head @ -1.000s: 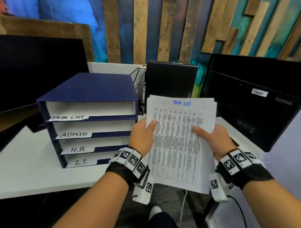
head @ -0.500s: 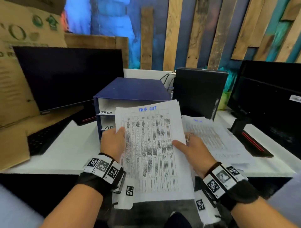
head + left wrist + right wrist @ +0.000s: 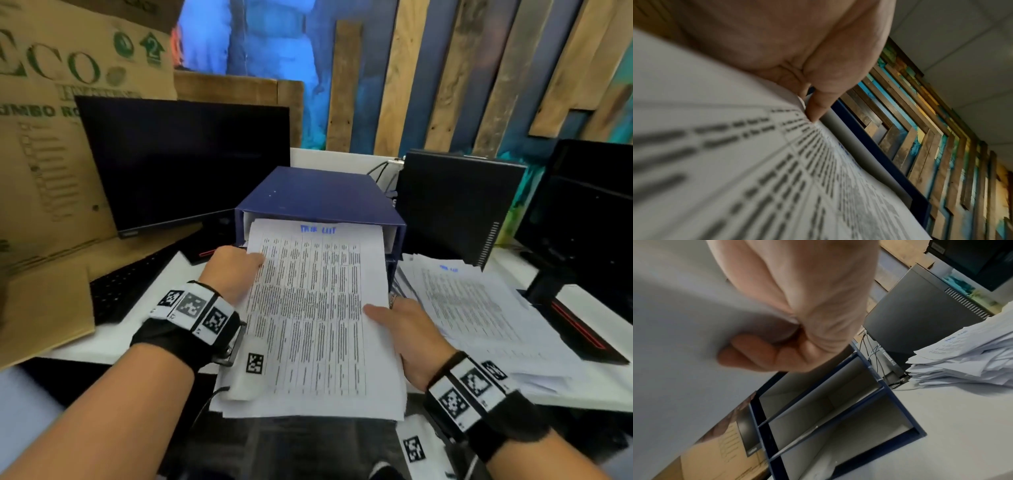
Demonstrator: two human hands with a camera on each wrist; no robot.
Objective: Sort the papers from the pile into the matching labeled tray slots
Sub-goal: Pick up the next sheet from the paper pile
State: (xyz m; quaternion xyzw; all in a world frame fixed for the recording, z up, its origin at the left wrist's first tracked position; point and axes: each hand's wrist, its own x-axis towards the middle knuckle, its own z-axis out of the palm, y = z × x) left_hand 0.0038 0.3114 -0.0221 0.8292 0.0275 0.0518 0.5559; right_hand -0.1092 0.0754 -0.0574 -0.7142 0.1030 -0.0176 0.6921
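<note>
I hold a stack of printed sheets (image 3: 315,318) headed "Task List" in blue ink, level in front of the blue slotted tray (image 3: 318,197). Its far edge sits at the mouth of the top slot. My left hand (image 3: 233,270) pinches the stack's left edge, thumb on top (image 3: 816,104). My right hand (image 3: 400,325) grips the right edge, thumb on the page, fingers (image 3: 748,352) curled beneath. The sheets hide the tray's labels. Three lower slots (image 3: 828,410) show from below in the right wrist view. The paper pile (image 3: 479,308) lies right of the tray (image 3: 970,356).
A dark monitor (image 3: 185,161) and keyboard (image 3: 130,284) stand left of the tray, with cardboard boxes (image 3: 51,137) behind. A black computer case (image 3: 459,205) and another monitor (image 3: 589,212) stand at the right. The white table edge (image 3: 102,349) runs under my wrists.
The stack I hold has moved left from over the pile to the front of the tray and forward toward its top slot. Both hands kept their grip.
</note>
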